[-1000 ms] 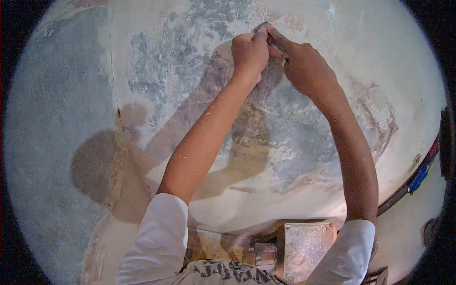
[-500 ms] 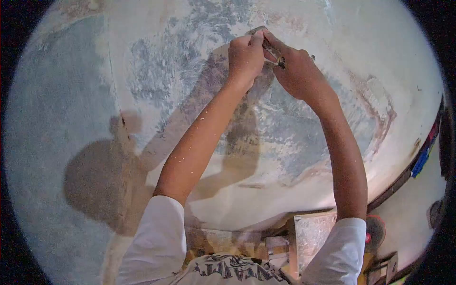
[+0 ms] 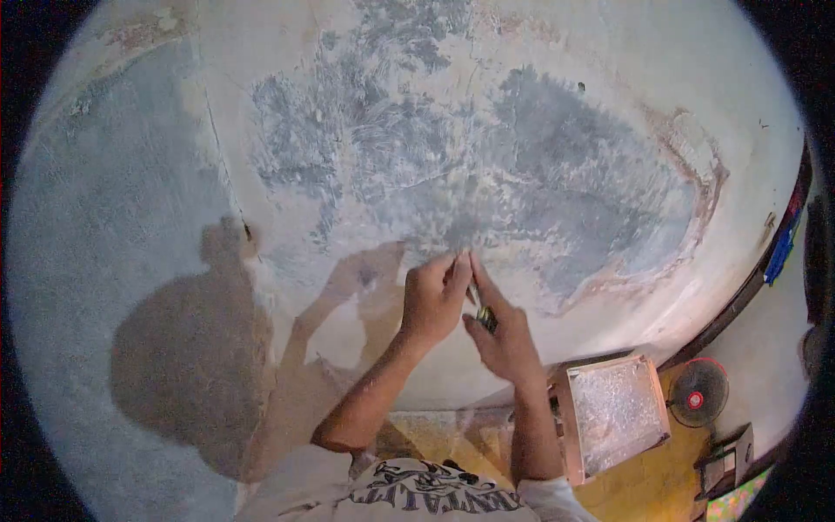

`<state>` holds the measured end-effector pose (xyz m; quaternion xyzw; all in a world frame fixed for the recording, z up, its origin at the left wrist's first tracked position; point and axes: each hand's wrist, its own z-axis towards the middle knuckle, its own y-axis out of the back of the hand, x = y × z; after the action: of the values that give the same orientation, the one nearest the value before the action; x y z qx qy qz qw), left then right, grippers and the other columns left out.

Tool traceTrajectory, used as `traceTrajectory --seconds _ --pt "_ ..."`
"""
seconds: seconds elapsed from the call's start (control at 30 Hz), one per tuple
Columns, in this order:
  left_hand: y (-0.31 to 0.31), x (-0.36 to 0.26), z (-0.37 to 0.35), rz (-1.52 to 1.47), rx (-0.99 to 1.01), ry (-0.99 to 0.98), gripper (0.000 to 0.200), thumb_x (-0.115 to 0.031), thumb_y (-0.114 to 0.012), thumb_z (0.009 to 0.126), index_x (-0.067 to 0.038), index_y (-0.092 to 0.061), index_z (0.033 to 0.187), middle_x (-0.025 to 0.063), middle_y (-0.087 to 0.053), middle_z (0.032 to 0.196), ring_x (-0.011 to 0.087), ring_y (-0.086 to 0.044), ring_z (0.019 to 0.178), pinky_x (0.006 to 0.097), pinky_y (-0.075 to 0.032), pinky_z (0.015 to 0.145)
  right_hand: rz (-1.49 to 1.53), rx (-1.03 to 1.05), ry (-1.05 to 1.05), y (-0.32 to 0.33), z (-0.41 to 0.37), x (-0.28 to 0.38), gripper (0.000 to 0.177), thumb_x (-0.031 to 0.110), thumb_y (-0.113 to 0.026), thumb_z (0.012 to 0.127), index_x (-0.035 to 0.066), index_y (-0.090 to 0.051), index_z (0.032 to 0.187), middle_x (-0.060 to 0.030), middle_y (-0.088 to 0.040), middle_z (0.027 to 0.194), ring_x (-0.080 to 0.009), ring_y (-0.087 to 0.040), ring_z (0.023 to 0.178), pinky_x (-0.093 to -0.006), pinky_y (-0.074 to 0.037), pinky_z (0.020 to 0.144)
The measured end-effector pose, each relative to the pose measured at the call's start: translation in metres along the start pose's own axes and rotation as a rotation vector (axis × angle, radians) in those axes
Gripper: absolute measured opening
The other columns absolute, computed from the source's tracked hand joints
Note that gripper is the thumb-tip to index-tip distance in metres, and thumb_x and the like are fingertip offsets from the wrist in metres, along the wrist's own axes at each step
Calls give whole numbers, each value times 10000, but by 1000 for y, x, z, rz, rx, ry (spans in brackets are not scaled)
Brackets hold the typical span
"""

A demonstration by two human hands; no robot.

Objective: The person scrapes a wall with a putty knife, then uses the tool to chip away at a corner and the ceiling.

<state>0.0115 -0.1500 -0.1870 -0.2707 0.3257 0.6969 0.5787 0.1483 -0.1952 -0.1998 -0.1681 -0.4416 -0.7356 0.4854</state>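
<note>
Both hands come together low in front of a wall [image 3: 557,191] with patchy grey paint and pale, scraped areas. A narrow scraper [image 3: 472,294], seen nearly edge-on, sits between them. My right hand [image 3: 509,341] is closed round its handle end, the index finger stretched along the tool towards the tip. Fingers bent, my left hand [image 3: 432,297] pinches the blade end. Most of the scraper is hidden by the fingers.
Shadows of my head and arms fall on the wall's left side. At lower right stand a box-like piece with a speckled top [image 3: 616,409] and a round fan [image 3: 698,393] on a yellowish floor [image 3: 609,496]. A blue item [image 3: 780,255] hangs at far right.
Both hands have come down from high on the wall towards my body, still holding the scraper together. My elbows are now bent, and more of the floor at lower right shows.
</note>
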Motion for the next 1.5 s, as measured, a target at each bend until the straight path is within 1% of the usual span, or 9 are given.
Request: traceTrajectory --seconds 0.2,0.5,0.63,0.77,0.93,1.1,1.2,1.4,1.5 --pt "6 13 -51 -53 54 50 367 -248 -524 1017 27 -583 782 113 -563 577 144 -566 516 342 -432 507 109 52 -209 -24 -55 4 869 -15 -587 860 207 -173 1590 -225 -665 1150 -226 -583 623 -324 -470 639" --pt "5 5 -78 27 161 68 364 -253 -535 1012 23 -574 777 116 -498 576 146 -465 514 337 -396 507 243 111 -370 -26 -98 -17 862 -13 -574 877 190 -141 1594 -231 -662 1158 -220 -591 679 -342 -487 680" --pt "-1 7 -81 89 175 129 365 -264 -540 1013 28 -585 799 81 -458 594 101 -410 584 315 -395 537 254 59 -231 -29 -98 -38 861 12 -578 873 149 -136 1599 -44 -596 786 -104 -472 555 -267 -429 535" --pt "-18 10 -78 57 81 64 351 -243 -533 1013 17 -566 779 136 -481 560 153 -445 481 345 -380 488 231 150 -284 -8 -87 -46 876 8 -580 864 157 -129 1600 -41 -603 785 -107 -458 547 -269 -428 532" --pt "-34 24 -92 61 146 260 342 -270 -543 1016 38 -637 903 77 -556 648 103 -483 609 316 -430 572 347 273 -345 11 -93 -69 872 19 -616 890 224 -147 1596 -140 -676 1048 -138 -540 571 -290 -482 555" --pt "-48 51 -126 -90 -60 325 341 -283 -528 1035 31 -659 1051 -16 -552 675 82 -480 623 308 -413 547 664 571 -497 18 -113 -123 914 63 -671 887 243 -124 1597 -72 -661 984 -94 -494 502 -253 -417 431" --pt "-32 36 -142 -128 -142 706 361 -323 -524 1039 -13 -658 1167 -61 -542 707 58 -483 632 271 -394 539 735 725 -606 20 -109 -129 877 34 -678 861 187 -203 1582 -18 -589 824 -86 -501 524 -241 -410 433" --pt "-25 57 -205 -263 -383 907 343 -390 -541 1026 -94 -678 1135 -81 -472 676 25 -405 582 216 -318 510 899 964 -697 7 -99 -132 821 94 -702 859 128 -276 1559 -2 -557 738 -83 -462 499 -229 -390 455" --pt "-14 52 -211 -127 -332 914 314 -375 -561 1017 -95 -669 1108 -72 -517 720 32 -431 600 227 -339 514 948 1038 -752 -2 -87 -129 863 104 -716 816 86 -268 1554 -28 -565 779 -87 -454 480 -236 -368 430"
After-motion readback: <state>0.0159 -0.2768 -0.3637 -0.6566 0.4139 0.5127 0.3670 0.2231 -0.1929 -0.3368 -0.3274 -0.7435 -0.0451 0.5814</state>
